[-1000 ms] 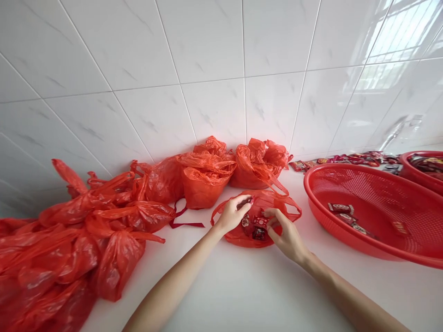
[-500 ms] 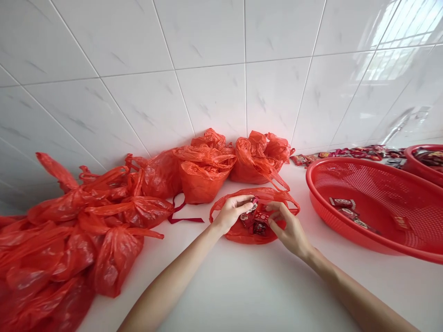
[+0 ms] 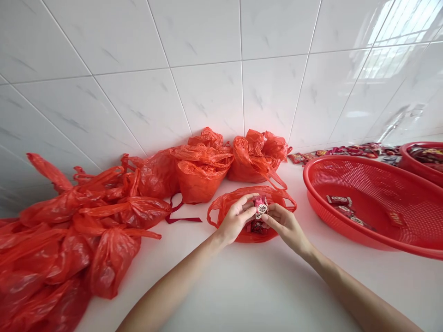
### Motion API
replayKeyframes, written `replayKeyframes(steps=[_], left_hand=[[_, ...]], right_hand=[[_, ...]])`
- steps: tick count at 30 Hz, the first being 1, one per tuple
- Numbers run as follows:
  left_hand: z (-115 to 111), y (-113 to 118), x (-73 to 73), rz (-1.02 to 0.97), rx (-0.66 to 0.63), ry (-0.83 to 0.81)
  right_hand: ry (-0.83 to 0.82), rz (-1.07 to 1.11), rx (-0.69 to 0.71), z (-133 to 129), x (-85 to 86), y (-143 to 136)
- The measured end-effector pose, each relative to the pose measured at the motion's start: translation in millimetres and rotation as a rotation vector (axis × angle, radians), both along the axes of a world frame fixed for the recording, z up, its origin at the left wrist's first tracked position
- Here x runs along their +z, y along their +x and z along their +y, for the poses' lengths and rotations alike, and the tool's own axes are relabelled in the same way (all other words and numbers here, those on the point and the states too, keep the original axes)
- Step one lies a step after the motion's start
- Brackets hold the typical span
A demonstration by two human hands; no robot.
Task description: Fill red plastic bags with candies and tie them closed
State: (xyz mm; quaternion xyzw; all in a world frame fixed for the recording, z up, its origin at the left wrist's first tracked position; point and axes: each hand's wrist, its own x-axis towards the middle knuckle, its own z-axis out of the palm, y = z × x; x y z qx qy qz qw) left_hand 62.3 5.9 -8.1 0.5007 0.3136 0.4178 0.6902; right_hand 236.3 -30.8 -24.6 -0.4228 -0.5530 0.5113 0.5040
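An open red plastic bag (image 3: 221, 203) lies on the white table, with several dark red wrapped packets (image 3: 256, 227) inside. Over its mouth, a small red packet with a pale heart-shaped label (image 3: 260, 208) is pinched between the fingers of my left hand (image 3: 235, 221) and my right hand (image 3: 287, 226). My left fingers grip its left side. The thumb and fingers of my right hand close on its right side. Part of the bag's contents is hidden behind my hands.
Tied red bags (image 3: 110, 258) pile up at the left. Fuller red bags (image 3: 202, 177) stand by the tiled wall. A large red basket (image 3: 346, 240) holds several packets at the right; a smaller basket (image 3: 415, 166) and loose packets (image 3: 360, 151) lie beyond.
My right hand has moved left and closed on the packet that my left hand holds. The packet's heart-shaped label now faces up. The whole view has shifted slightly.
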Motion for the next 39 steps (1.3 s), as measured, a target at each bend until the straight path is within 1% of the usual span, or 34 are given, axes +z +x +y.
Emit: replayKeyframes(steps=[2, 5, 9, 12, 15, 21, 25, 29, 33, 35, 36, 37, 39], left_hand=[[-3, 1, 1.1, -0.002, -0.012, 0.008], [-5, 0, 8.4, 0.061, -0.002, 0.072], [-2, -6, 21.2, 0.223, 0.044, 0.231], [1, -10, 24.5, 0.293, 0.026, 0.291], [3, -11, 21.9, 0.285, 0.001, 0.254], [3, -10, 17.1, 0.213, -0.002, 0.164], [4, -9, 15.7, 0.182, 0.006, 0.138], [2, -9, 15.5, 0.186, 0.017, 0.11], [3, -10, 16.7, 0.21, 0.014, 0.109], [8, -14, 15.7, 0.237, 0.031, 0.145], [12, -16, 14.4, 0.27, 0.047, 0.173], [16, -19, 12.6, 0.327, 0.068, 0.199], [23, -25, 8.2, 0.507, 0.117, 0.243]], right_hand=[[-0.04, 0.0, 0.013, 0, -0.2, 0], [-0.058, 0.0, 0.007, -1, 0.4, 2], [-0.029, 0.0, 0.012, -3, 6.3, 4], [0.006, 0.002, -0.023, -4, 11.2, 6], [0.007, 0.002, -0.05, -3, 11.8, 7], [-0.056, 0.031, 0.029, -2, 6.9, 5], [-0.04, 0.037, 0.008, -3, 4.8, 3], [-0.048, 0.066, -0.022, -4, 0.8, 1], [-0.045, 0.075, 0.005, -5, 1.1, 1], [-0.017, 0.042, -0.014, -4, 2.9, 2], [0.008, 0.023, -0.048, -3, 3.6, 3], [0.037, 0.007, -0.092, -2, 3.8, 4], [0.092, -0.014, -0.179, 2, 2.6, 8]])
